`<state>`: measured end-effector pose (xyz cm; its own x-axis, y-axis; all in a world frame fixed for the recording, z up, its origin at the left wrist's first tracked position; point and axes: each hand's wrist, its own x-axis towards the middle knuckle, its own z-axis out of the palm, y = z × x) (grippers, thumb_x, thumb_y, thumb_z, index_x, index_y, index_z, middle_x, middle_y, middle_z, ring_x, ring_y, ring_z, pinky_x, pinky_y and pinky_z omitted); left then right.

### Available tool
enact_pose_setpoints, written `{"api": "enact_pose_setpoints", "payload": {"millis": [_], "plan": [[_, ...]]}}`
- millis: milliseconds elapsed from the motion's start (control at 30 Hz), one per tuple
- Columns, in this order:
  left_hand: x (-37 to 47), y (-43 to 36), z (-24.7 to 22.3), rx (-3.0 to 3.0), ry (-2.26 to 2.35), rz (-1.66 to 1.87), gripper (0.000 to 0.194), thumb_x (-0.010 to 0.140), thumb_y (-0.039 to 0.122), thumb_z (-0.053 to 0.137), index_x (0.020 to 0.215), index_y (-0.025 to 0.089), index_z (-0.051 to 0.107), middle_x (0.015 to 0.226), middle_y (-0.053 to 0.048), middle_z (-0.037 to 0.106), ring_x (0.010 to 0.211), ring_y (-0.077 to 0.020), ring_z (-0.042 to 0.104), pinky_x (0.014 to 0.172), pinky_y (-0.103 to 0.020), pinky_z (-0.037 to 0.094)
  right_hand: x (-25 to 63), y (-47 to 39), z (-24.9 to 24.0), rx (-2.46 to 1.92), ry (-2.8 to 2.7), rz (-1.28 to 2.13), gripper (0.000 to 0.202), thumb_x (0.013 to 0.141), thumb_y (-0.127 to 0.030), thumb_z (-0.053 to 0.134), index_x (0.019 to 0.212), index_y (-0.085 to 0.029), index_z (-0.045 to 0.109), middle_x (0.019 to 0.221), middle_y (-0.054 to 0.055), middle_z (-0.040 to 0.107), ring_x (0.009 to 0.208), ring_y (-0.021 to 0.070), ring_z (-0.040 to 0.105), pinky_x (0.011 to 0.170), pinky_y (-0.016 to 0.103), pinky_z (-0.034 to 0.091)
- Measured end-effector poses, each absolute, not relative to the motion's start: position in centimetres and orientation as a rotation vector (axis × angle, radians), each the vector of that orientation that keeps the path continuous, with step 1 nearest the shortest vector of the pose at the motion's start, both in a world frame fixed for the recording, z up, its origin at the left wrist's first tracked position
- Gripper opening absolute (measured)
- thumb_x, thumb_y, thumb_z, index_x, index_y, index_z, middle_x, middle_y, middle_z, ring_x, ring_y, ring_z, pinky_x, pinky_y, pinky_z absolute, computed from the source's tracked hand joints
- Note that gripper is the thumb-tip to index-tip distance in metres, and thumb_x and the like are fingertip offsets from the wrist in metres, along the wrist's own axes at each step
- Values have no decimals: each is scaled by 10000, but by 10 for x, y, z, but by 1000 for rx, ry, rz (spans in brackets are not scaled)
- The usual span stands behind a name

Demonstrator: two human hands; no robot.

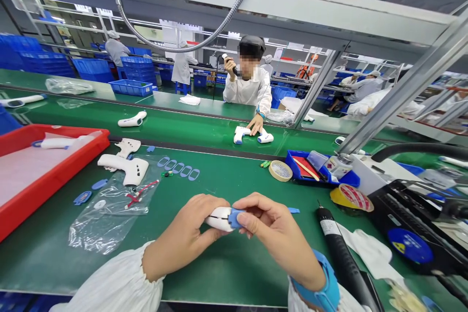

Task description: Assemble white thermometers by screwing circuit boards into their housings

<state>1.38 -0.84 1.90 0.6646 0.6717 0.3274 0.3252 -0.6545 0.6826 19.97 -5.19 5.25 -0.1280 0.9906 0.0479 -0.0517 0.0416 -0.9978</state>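
Observation:
A white plastic shell part with a blue piece (223, 218) is gripped between both my hands above the green table. My left hand (186, 234) wraps its left end. My right hand (278, 234) pinches the blue piece with thumb and fingers; a blue wrist strap (325, 287) is on that arm. A white gun-shaped housing (126, 168) lies to the upper left, another white shell (127, 146) behind it. A row of blue ring-shaped pieces (179, 168) lies on the mat ahead.
A red tray (54, 175) sits at left, a clear plastic bag (106, 209) beside it. A black electric screwdriver (340, 248), tape rolls (280, 170), a blue parts bin (318, 168) and black equipment (413, 224) stand at right. A co-worker (250, 85) works across the conveyor.

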Motion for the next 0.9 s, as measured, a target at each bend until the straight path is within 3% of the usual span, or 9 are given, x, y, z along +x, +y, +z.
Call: {"api": "enact_pose_setpoints", "payload": {"millis": [467,533,600,700,800,900], "plan": [[16,-13,26,2291,792,695,181,875,321,507,1042,254,515,973,0,626,870,-167,532,791,-293,390,192,-55,46,-1098,-1257,1215,125,734,-285,668,828,-205,692,794,0,552,550,70,554,489,200,472],[17,-13,23,2282,827,746,180,872,326,508,1036,251,519,948,-3,631,853,-169,537,765,-289,396,189,-56,40,-1134,-1323,1050,139,763,-294,639,875,-235,696,834,12,555,631,97,573,543,221,491],[17,-13,21,2286,846,797,183,870,322,507,1036,246,515,920,-6,633,824,-169,537,741,-287,398,187,-58,33,-1165,-1454,843,186,797,-291,604,964,-271,683,942,34,583,815,142,586,696,262,508],[21,-13,18,2321,826,870,119,868,292,497,963,224,519,843,-6,623,748,-162,523,702,-283,391,183,-58,24,-1114,-1630,669,308,820,-282,583,1128,-300,597,1136,38,589,1059,182,527,909,318,445],[27,-13,16,2344,797,941,65,853,269,504,874,212,524,765,0,609,688,-159,506,672,-282,383,177,-56,16,-1019,-1628,600,304,839,-263,555,1142,-293,558,1108,24,622,1052,173,544,908,311,448],[30,-11,17,2319,825,927,101,856,278,489,913,217,546,805,-7,626,725,-168,526,694,-287,388,176,-52,11,-1009,-1544,532,260,852,-244,523,1106,-278,566,1081,29,630,1040,178,558,900,320,454]]}}
